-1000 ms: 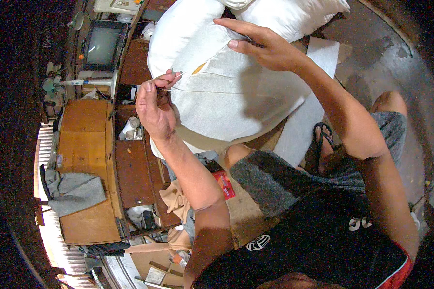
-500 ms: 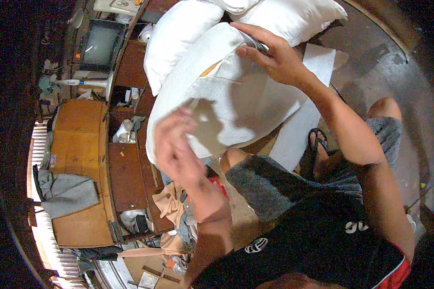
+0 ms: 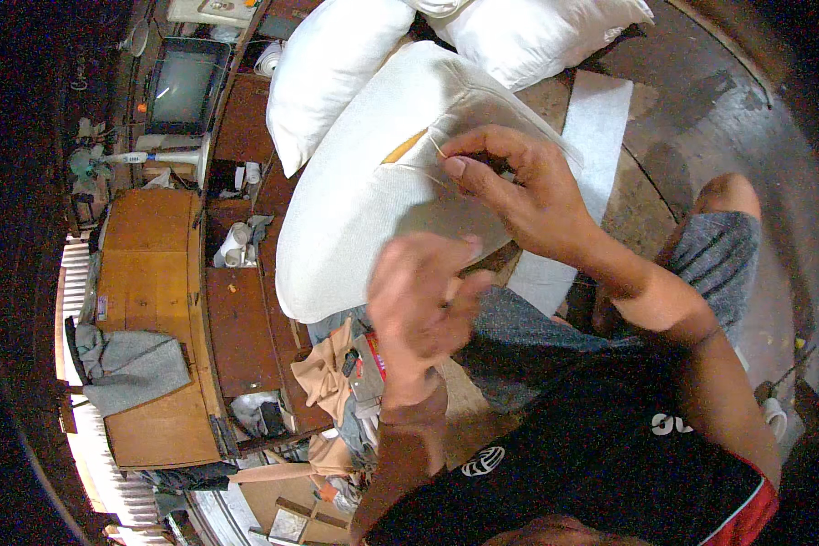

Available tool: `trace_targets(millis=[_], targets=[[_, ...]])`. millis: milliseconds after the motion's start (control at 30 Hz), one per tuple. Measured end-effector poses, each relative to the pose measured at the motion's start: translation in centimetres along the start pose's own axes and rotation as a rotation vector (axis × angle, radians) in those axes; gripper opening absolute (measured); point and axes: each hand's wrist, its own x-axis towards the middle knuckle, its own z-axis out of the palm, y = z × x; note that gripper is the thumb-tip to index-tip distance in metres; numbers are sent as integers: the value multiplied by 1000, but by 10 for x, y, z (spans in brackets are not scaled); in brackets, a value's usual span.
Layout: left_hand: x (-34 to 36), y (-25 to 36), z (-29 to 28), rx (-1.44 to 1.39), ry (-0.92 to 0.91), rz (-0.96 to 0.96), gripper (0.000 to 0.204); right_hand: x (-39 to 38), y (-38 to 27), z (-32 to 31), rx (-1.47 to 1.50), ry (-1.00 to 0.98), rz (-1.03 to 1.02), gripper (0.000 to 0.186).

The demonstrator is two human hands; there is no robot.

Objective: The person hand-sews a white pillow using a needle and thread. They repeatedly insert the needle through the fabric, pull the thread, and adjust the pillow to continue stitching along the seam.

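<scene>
Across my lap lies a large white fabric-covered cushion (image 3: 355, 214). A narrow slit in its cover shows yellow filling (image 3: 402, 148). Beside the slit's right end, the thumb and forefinger of my right hand (image 3: 523, 187) are pinched together on a thin pale strand (image 3: 436, 146); whether it is thread or a needle is too fine to make out. Smeared by motion, my left hand (image 3: 423, 291) hovers over the cushion's near edge with its fingers partly curled. What it may hold does not show.
Plump white pillows (image 3: 332, 82) crowd the far side. A white cloth strip (image 3: 601, 118) runs over brown board to the right. On the left stand wooden shelving (image 3: 246, 318), a wooden cabinet (image 3: 150, 273) with a grey cloth (image 3: 136, 369), and a screen (image 3: 187, 86). Tan scraps (image 3: 323, 364) lie nearby.
My right hand has come from the cushion's far edge back toward me, now pinching the strand by the slit. My left hand has moved right and nearer my body.
</scene>
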Motion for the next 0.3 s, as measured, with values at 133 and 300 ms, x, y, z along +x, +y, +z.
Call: trace_targets(millis=[133,300], targets=[[44,-15,-12,278,280,33,19,-1,5,3,-85,62,-163,17],[66,-34,9,176,233,-155,23,4,15,5,-161,105,-252,23]])
